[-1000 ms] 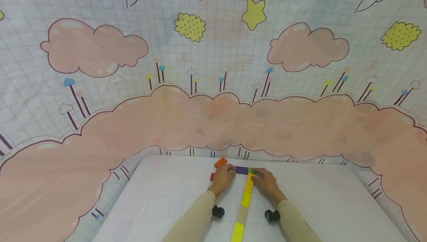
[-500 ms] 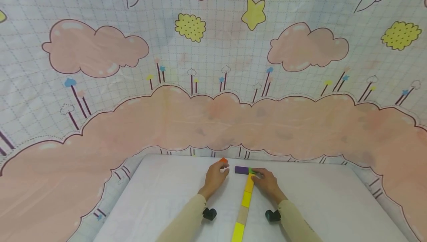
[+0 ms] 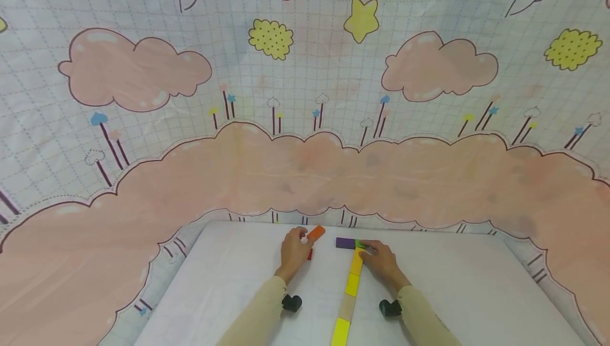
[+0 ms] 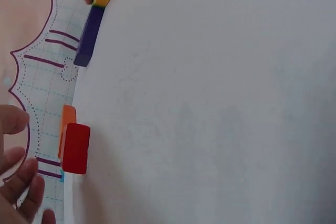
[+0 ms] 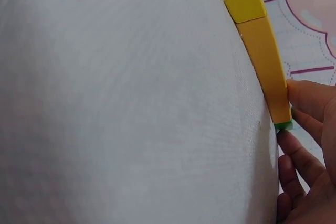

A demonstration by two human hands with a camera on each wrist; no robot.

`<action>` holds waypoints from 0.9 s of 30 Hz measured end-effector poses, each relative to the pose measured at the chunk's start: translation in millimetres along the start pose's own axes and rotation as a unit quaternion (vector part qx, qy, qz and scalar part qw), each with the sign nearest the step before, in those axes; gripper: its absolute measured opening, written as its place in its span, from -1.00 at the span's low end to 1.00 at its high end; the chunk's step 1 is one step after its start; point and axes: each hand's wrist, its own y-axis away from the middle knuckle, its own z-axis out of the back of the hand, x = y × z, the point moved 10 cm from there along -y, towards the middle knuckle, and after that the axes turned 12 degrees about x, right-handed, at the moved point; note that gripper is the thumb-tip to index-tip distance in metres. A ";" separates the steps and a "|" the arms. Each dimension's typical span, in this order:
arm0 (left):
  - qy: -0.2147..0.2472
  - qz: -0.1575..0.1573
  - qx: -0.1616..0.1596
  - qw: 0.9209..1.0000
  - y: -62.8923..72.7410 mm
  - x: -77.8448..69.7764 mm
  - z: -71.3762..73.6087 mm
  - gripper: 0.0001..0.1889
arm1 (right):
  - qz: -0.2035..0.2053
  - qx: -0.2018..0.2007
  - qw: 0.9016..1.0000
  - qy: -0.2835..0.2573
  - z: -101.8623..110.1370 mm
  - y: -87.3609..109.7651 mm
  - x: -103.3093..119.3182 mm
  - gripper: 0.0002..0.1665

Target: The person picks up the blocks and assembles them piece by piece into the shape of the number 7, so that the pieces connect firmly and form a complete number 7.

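Observation:
On the white table my left hand (image 3: 293, 253) hovers with spread, bent fingers beside an orange block (image 3: 316, 233) and a red block (image 3: 310, 254). In the left wrist view, a gap separates those fingers from the red block (image 4: 76, 148), and nothing is between them. My right hand (image 3: 380, 262) holds the corner of a block row, its index finger along a small green block (image 3: 358, 242) and its thumb against the amber block (image 3: 356, 262). A purple block (image 3: 345, 243) extends leftward from the green one, which the fingers partly hide.
From the corner the row runs toward me through a yellow block (image 3: 352, 285), a tan block (image 3: 347, 308) and another yellow block (image 3: 340, 332). Behind the white table (image 3: 452, 282) hangs a cloud-printed cloth (image 3: 295, 176). Dark camera mounts (image 3: 390, 308) sit at both wrists.
My left hand has drawn away leftward from the purple block, reaching the loose orange and red blocks. The right hand stays at the corner.

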 end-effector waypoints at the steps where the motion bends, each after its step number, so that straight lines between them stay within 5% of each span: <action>1: -0.010 0.007 -0.003 1.000 -1.1 1.8 0.0 -0.73 | 0.002 0.000 1.000 0.000 0.0 -0.6 -0.1 -0.52; 13: -0.029 0.097 0.028 0.994 -19.4 21.0 -15.4 -0.57 | 0.005 0.002 1.000 0.001 3.0 -9.4 -3.3 -0.53; 27: -0.055 0.084 -0.005 0.995 -20.1 17.6 -20.1 -0.65 | 0.014 0.009 1.000 0.000 7.7 -16.8 -1.4 -0.54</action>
